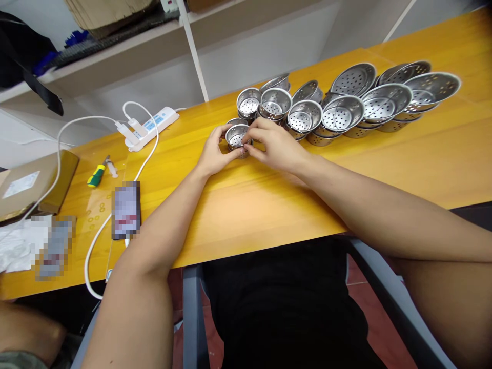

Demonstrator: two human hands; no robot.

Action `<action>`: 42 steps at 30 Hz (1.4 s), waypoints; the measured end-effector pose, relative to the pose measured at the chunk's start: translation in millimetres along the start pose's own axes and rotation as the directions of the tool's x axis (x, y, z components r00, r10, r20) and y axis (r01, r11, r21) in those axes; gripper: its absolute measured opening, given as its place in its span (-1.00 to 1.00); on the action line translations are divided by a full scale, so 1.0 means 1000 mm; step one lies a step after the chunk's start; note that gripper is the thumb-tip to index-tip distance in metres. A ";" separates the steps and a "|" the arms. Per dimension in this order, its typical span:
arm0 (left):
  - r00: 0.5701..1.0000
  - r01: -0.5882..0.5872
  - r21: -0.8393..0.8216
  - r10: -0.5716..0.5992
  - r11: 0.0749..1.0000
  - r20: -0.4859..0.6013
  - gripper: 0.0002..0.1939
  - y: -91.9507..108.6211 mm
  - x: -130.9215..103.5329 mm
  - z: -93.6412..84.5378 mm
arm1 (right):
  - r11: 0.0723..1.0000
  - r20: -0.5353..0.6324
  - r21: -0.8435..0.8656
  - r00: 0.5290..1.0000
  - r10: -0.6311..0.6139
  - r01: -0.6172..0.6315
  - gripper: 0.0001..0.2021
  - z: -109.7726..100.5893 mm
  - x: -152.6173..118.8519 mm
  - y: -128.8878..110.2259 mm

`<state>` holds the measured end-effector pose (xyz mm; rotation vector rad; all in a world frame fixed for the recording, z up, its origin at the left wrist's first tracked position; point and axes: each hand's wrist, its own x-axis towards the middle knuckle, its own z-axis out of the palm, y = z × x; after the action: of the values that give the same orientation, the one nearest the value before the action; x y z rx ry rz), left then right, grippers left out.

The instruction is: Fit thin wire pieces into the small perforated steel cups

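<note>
Perforated metal cups stand in rows on the yellow table, many of them stacked. My left hand (216,152) curls round the left side of a small perforated metal cup (236,134) at the left end of the front row, its thumb along the near side. From the right, my right hand (273,143) pinches at the same cup's rim with thumb and fingertips. Another small cup (237,121) sits just behind it. Close to my right hand are a perforated cup (275,102) and a wider one (305,117).
Bigger perforated cups (432,89) extend along the right of the table (246,205). To the left are a white power strip (154,128) with cables, a green-yellow screwdriver (97,175), a phone (126,210), a cardboard box (36,179) and another person's leg (31,333).
</note>
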<state>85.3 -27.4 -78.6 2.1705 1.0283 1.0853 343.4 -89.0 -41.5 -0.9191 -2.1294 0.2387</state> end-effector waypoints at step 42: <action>0.995 0.067 -0.038 -0.070 0.997 -0.074 -0.22 -0.045 0.007 0.001 | 0.989 0.227 0.054 0.966 0.123 -0.138 -0.10 0.014 -0.006 0.011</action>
<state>70.8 4.9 -107.5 2.0648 1.1003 1.1523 341.4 -83.1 -59.1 -1.0341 -2.2504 0.5006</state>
